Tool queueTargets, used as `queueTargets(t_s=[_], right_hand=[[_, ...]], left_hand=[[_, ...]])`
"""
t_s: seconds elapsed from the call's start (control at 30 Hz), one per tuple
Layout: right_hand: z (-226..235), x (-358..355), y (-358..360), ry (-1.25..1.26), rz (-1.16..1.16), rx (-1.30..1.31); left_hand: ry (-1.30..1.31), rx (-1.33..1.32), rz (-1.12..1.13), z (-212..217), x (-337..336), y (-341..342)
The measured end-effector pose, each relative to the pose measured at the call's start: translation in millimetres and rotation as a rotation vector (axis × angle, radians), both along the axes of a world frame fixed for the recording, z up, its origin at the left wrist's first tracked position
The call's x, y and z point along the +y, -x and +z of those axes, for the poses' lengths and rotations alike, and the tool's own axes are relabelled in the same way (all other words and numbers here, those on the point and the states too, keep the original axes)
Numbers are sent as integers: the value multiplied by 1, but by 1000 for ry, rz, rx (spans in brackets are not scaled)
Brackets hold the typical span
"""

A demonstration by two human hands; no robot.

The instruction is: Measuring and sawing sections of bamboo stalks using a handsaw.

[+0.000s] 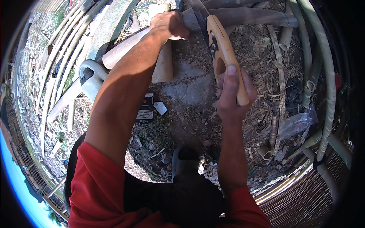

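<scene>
My right hand (pixel 234 91) is closed round the pale wooden handle of a handsaw (pixel 224 47). Its dark blade points up toward the top edge, to the right of my left hand. My left hand (pixel 169 26) is closed over a light-coloured bamboo piece (pixel 163 66), whose lower end shows beneath my wrist. Its fingers are partly hidden. Beside and under that hand a thick grey-brown pole (pixel 247 17) runs across the top of the view. Whether the blade touches the pole cannot be told.
A black case with a pale label (pixel 145 110) lies on the littered ground near a small white piece (pixel 160 108). Long bamboo poles (pixel 72 41) lie at left; a curved green pole (pixel 327 76) stands at right. A clear plastic bag (pixel 298 123) lies nearby. A hollow grey piece (pixel 93 85) sits beside my left forearm.
</scene>
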State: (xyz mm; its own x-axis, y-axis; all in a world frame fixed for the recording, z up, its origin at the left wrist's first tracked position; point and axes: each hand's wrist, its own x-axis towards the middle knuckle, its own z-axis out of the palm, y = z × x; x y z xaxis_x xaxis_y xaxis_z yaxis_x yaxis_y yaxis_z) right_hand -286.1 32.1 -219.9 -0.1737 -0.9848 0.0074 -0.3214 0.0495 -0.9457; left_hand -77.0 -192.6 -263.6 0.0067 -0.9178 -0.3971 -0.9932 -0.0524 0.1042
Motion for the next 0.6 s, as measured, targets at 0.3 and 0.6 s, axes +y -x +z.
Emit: queueTargets(t_s=[0.3, 0.6], right_hand=[[21, 78, 37, 81, -21, -15], [55, 77, 52, -11, -114, -9]], left_hand=[[-27, 76, -36, 11, -16, -11], [231, -61, -46, -14, -20, -1]])
